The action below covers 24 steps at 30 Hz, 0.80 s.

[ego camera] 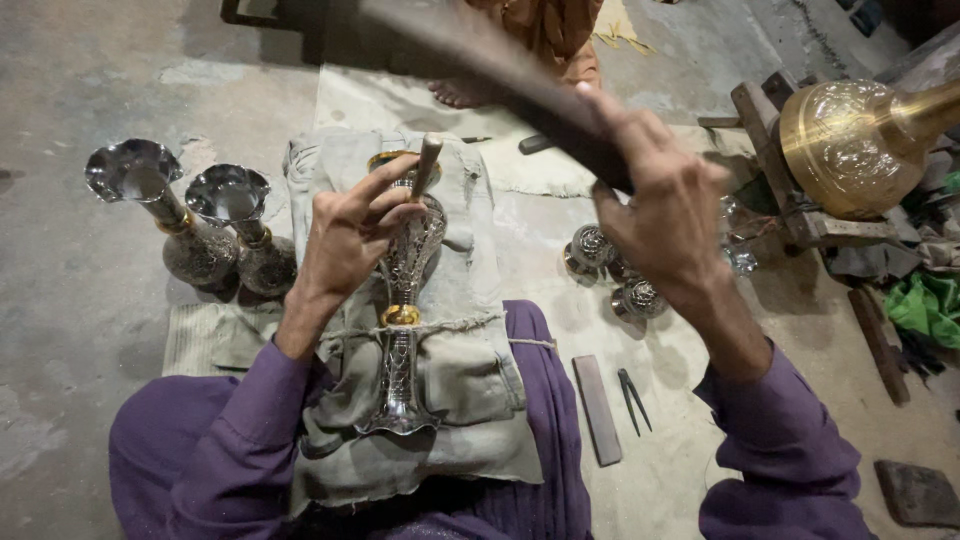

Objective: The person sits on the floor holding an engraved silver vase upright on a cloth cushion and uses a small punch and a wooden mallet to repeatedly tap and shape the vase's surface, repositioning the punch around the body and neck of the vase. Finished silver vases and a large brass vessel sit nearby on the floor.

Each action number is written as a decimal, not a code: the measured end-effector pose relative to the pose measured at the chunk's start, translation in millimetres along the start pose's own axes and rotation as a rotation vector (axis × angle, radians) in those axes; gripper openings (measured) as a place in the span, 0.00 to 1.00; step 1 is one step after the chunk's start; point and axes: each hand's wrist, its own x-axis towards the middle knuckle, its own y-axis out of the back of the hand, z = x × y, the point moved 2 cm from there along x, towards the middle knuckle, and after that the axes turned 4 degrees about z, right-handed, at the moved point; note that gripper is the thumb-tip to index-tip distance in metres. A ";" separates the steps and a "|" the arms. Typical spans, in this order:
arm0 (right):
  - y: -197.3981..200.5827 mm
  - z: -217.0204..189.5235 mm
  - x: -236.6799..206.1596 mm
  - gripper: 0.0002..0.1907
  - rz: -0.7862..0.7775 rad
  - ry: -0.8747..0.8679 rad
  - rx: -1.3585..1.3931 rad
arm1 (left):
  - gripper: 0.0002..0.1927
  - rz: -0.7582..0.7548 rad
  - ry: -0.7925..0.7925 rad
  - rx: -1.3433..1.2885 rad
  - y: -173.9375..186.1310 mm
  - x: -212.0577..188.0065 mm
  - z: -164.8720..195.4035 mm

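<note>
Head view: purple-clad knees nearest, a grey cloth pad (440, 400) across the lap with an engraved silver vase (405, 300) tied down on it. Left hand (350, 235) pinches a chisel (427, 165) upright against the vase. Right hand (665, 215) fully gripped round a dark wooden mallet (500, 70), raised. Two finished vases (200, 225) stand far left.

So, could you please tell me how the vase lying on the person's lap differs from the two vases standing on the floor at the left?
The lap vase lies on its side across a grey cloth pad, tied down with cord, while the two floor vases stand upright and free on the floor. The left hand presses a chisel against the lap vase; nothing touches the floor vases. All three are silvery, engraved, flare-mouthed, with a gold band.
</note>
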 end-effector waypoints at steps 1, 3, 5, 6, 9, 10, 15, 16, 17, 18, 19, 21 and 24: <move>0.6 0.4 0.9 0.33 0.033 -0.038 0.177 | 0.28 -0.006 0.014 0.003 -0.4 0.5 0.0; -0.5 -1.0 2.5 0.34 -0.100 0.037 -0.070 | 0.28 -0.016 0.042 0.010 -1.2 1.3 0.0; 0.2 -3.0 4.0 0.35 -0.112 0.065 -0.187 | 0.27 -0.040 0.104 0.103 -2.6 1.6 -1.5; 0.8 -4.7 5.0 0.35 -0.059 0.056 -0.180 | 0.27 -0.054 0.133 0.150 -3.1 1.9 -2.7; 0.0 -8.8 5.8 0.37 -0.038 -0.068 0.097 | 0.27 -0.011 0.044 0.021 -1.5 -1.1 -2.3; -0.9 -9.6 5.8 0.38 -0.054 -0.128 0.233 | 0.27 -0.017 0.046 0.036 -1.6 -1.5 -3.3; -1.1 -10.6 7.4 0.36 -0.032 -0.035 0.011 | 0.27 -0.017 0.043 0.085 -3.6 -1.0 -6.7; -2.0 -8.7 7.8 0.35 -0.008 -0.088 0.147 | 0.27 -0.018 0.052 0.077 -3.7 -0.8 -6.6; -3.8 -8.2 7.5 0.34 -0.073 -0.043 0.027 | 0.27 -0.019 0.061 0.071 -3.8 -1.1 -6.1; -4.4 -7.2 6.0 0.34 -0.138 0.002 -0.092 | 0.27 -0.022 0.070 0.064 -3.6 -1.4 -5.3; -5.8 -6.3 5.0 0.34 -0.200 0.046 -0.213 | 0.27 -0.024 0.076 0.074 -3.3 -1.7 -4.4; -6.6 -4.3 5.4 0.31 -0.090 -0.009 -0.167 | 0.26 -0.033 0.083 0.092 -2.6 -1.4 -2.6; -9.7 -2.7 5.3 0.33 -0.075 -0.152 0.164 | 0.27 -0.032 0.101 0.029 -0.4 -1.8 -0.1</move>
